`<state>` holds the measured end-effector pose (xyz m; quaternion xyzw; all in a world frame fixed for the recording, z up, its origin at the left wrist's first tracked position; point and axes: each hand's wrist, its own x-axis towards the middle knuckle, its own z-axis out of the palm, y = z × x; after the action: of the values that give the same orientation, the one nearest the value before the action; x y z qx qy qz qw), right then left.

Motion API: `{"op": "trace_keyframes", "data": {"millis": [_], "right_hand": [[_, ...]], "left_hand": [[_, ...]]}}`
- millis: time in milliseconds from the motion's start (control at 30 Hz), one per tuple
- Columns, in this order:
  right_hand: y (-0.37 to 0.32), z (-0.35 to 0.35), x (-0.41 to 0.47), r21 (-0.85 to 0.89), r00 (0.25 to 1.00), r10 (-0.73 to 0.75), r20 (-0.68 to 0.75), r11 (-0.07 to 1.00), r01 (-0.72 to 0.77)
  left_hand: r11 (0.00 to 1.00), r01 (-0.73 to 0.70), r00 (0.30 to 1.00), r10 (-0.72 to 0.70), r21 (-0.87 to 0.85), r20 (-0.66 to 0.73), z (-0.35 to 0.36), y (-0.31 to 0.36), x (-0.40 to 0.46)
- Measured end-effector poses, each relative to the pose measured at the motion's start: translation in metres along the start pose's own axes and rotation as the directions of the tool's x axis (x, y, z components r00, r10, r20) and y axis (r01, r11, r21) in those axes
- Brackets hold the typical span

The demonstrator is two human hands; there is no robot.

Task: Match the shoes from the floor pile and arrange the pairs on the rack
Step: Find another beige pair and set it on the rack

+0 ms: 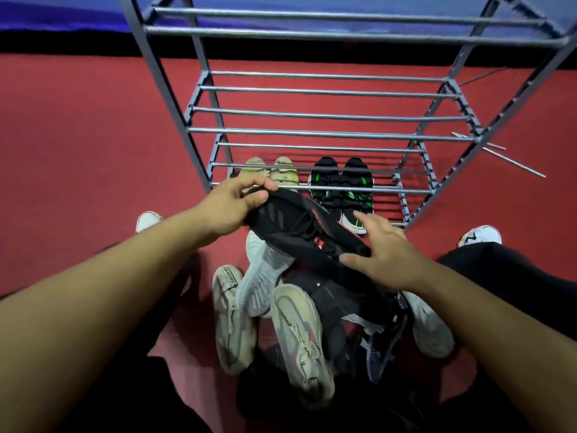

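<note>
Gripping black shoe (299, 232) at its end with left hand (231, 204), above floor pile (296, 323); right hand (381, 254) open, fingers touching its other end, near rack (312, 132) front edge.

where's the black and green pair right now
In the head view, the black and green pair sits on the rack's bottom shelf, right of centre, beside the beige pair and just beyond the black shoe held in both hands.

heel strap of beige shoe (230, 277) with partly legible letters "PROPE", other lettering unreadable
</note>
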<state>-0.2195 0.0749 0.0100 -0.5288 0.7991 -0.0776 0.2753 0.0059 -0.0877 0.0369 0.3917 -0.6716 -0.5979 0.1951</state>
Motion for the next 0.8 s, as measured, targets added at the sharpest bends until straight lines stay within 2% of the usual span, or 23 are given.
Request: {"op": "trace_keyframes", "data": {"millis": [133,200,300,367,467,567,700,800], "right_hand": [[0.005,-0.002,0.002,0.08,0.963,0.024,0.269,0.996,-0.047],[0.006,0.002,0.0,0.052,0.953,0.04,0.301,0.997,-0.059],[0.004,0.011,-0.003,0.063,0.945,0.078,0.319,0.993,-0.104],[0.002,0.016,-0.002,0.004,0.943,0.106,0.316,0.994,-0.114],[0.004,0.022,0.0,-0.08,0.939,0.172,0.299,0.985,-0.155],[0.008,0.024,0.003,-0.094,0.93,0.226,0.289,0.974,-0.208],[0.011,0.022,0.005,-0.112,0.922,0.288,0.258,0.957,-0.267],[0.011,0.018,0.006,-0.103,0.916,0.333,0.224,0.943,-0.318]], "left_hand": [[0.985,0.141,0.989,-0.135,-0.101,0.063,0.022,-0.023,0.005],[0.955,0.227,0.973,-0.23,-0.19,0.01,0.031,-0.035,0.006],[0.886,0.341,0.907,-0.398,-0.316,-0.136,0.038,-0.058,0.009],[0.866,0.431,0.849,-0.485,-0.255,-0.213,0.04,-0.077,0.009],[0.814,0.581,0.778,-0.561,-0.015,-0.283,0.044,-0.111,0.002],[0.731,0.651,0.758,-0.61,0.208,-0.23,0.055,-0.138,-0.014],[0.723,0.651,0.759,-0.609,0.233,-0.231,0.056,-0.152,-0.021],[0.681,0.69,0.724,-0.654,0.244,-0.221,0.042,-0.16,-0.02]]}}
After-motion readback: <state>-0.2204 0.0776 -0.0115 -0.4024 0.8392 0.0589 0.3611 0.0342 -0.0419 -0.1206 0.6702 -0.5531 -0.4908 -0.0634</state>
